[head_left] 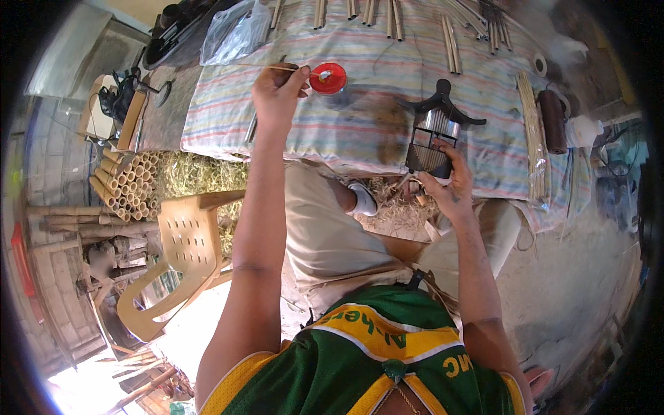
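My left hand (280, 93) pinches a thin wooden stick (238, 65). The stick's tip reaches over a small round red dish (330, 84), where a small pale dab shows. Over the near edge of the table, my right hand (451, 181) has its fingers around the lower end of a black and silver object (432, 153) with a slotted, grille-like face. A dark three-armed piece (443, 102) sits at that object's far end; whether the two are joined I cannot tell.
A striped cloth (277, 117) covers the table. Several metallic-looking tubes (451, 45) lie along its far side, and a bundle of thin sticks (532, 138) at the right. A plastic bag (236, 31) lies far left. A tan chair (187, 232) and stacked bamboo tubes (128, 181) stand left.
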Motion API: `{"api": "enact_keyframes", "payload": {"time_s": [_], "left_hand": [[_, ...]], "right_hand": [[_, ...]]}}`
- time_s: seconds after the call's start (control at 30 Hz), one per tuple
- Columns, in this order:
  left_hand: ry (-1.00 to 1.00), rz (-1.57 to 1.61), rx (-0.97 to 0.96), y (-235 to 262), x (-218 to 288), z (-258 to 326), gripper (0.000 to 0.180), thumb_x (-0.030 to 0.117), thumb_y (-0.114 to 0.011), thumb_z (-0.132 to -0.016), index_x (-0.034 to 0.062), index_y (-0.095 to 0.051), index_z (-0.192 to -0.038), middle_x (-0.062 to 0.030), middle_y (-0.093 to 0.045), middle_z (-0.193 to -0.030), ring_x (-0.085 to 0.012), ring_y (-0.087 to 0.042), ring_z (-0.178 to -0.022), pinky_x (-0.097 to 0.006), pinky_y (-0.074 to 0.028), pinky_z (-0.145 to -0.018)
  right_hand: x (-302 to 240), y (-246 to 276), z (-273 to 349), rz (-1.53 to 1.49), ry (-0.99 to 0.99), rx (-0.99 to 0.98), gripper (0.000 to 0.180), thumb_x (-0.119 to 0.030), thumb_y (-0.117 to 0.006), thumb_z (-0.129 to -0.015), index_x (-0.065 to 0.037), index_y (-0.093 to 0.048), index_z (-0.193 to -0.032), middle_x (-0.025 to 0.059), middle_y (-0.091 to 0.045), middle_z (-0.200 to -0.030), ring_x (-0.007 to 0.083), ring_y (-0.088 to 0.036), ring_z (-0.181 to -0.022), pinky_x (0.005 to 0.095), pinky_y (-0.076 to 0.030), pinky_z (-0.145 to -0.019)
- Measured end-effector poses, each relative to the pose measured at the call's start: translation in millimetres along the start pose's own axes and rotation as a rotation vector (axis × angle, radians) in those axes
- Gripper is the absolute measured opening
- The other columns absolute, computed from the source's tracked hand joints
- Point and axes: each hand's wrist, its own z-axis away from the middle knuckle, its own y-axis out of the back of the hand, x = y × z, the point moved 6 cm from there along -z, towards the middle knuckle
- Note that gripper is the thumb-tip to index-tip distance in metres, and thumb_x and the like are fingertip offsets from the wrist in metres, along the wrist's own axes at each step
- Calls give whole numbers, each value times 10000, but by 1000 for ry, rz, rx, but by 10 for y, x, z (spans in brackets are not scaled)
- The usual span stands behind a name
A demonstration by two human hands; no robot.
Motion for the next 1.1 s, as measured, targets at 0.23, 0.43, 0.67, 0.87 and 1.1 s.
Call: {"api": "enact_keyframes", "payload": {"time_s": [0.23, 0.43, 0.67, 0.87, 1.1], "left_hand": [[195, 323, -148, -289, 194, 468, 154, 61, -678, -922, -31, -611, -1025, -120, -681, -859, -197, -645, -723, -326, -512, -633], [248, 261, -342, -868, 145, 1307, 212, -67, -703, -855, -29, -548, -993, -167, -693, -872, -236, -709, -736, -348, -605, -707], [296, 338, -289, -1107, -82, 1611, 265, -28, -732, -870, -38, -521, -1029, -136, -699, -910, -112, -678, -805, -209, -549, -684], [288, 282, -296, -1119, -103, 1624, 236, -8, -728, -883, -36, -537, -1019, -120, -700, -887, -87, -665, -777, -193, -527, -649], [243, 258, -304, -1152, -54, 1627, 233, -6, -731, -882, -40, -545, -1018, -110, -699, -879, -77, -654, -765, -188, -519, -646]], "right_hand": [[-102, 47, -16, 293, 150, 37, 590, -247, -868, -719, -44, -600, -1204, 150, -643, -1075, 302, -632, -984, 399, -500, -830], [-54, 39, -6, 148, 109, 40, 592, -248, -873, -721, -57, -592, -1206, 147, -632, -1033, 281, -629, -947, 377, -501, -815], [-2, 15, -8, 23, 17, 5, 585, -240, -864, -743, -79, -585, -1231, 137, -626, -1060, 274, -630, -943, 378, -510, -807], [-70, 46, -23, 181, 168, 32, 602, -275, -860, -745, -82, -585, -1245, 133, -627, -1075, 282, -633, -976, 388, -512, -815], [9, 45, -14, 157, 80, 21, 615, -327, -863, -730, -79, -601, -1228, 132, -628, -1083, 286, -636, -979, 394, -512, -824]]}}
